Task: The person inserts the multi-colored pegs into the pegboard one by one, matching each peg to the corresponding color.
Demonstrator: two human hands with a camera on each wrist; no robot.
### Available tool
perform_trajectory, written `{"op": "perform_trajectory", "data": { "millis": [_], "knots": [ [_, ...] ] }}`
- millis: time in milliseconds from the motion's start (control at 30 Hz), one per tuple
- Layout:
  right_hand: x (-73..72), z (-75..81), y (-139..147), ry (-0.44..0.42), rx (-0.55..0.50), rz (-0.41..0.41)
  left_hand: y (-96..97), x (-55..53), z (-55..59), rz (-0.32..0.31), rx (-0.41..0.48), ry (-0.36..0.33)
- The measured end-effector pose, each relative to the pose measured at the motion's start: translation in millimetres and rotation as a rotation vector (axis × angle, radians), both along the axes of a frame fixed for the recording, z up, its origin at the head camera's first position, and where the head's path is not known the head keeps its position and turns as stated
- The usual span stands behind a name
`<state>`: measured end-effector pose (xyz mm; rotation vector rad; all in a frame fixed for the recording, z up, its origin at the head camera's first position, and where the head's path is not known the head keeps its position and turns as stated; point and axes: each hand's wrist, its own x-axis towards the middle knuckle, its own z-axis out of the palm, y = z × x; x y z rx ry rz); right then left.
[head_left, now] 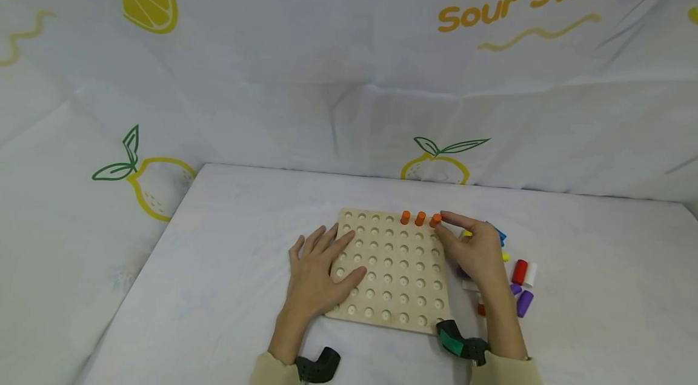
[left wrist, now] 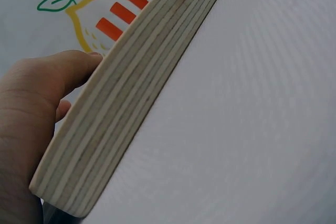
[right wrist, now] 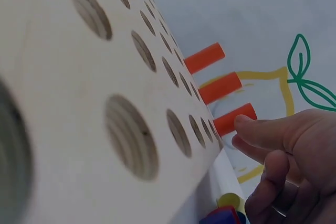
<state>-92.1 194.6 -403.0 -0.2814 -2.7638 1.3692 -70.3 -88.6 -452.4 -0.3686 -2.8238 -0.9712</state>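
A wooden pegboard [head_left: 395,270] with rows of round holes lies on the white table. Three orange pegs stand upright in its far row, toward the right: a left one [head_left: 405,217], a middle one [head_left: 420,219] and a corner one [head_left: 435,220]. My right hand [head_left: 480,251] pinches the corner peg between thumb and finger; in the right wrist view the peg's lower end meets the board. My left hand [head_left: 319,276] rests on the board's left side with fingers spread, thumb on the holes. In the left wrist view, the layered board edge [left wrist: 131,93] shows beside that hand.
Loose pegs lie right of the board, partly behind my right forearm: a red peg [head_left: 520,272], a white peg [head_left: 531,274], a purple peg [head_left: 525,304] and several others. A white cloth with lemon prints [head_left: 349,100] hangs behind the table.
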Motion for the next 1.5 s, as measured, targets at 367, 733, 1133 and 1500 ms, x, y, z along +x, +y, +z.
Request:
{"op": "perform_trajectory", "data": {
  "millis": [367,733,1133,1500],
  "knots": [
    [5.9,6.7,18.8,0.015,0.062,-0.096,0.1,0.0,-0.5,0.001,-0.004,0.007],
    [12.8,0.1,49.4,-0.062,0.119,-0.322,-0.3,-0.5,-1.0,0.003,-0.006,0.0],
    [14.3,-5.4,54.3,-0.084,0.15,-0.354,-1.2,-0.4,-1.5,0.009,-0.029,-0.012],
    [12.4,-7.3,53.6,-0.075,0.221,-0.324,0.3,-0.8,-2.3,0.008,-0.027,-0.009]
  ]
}}
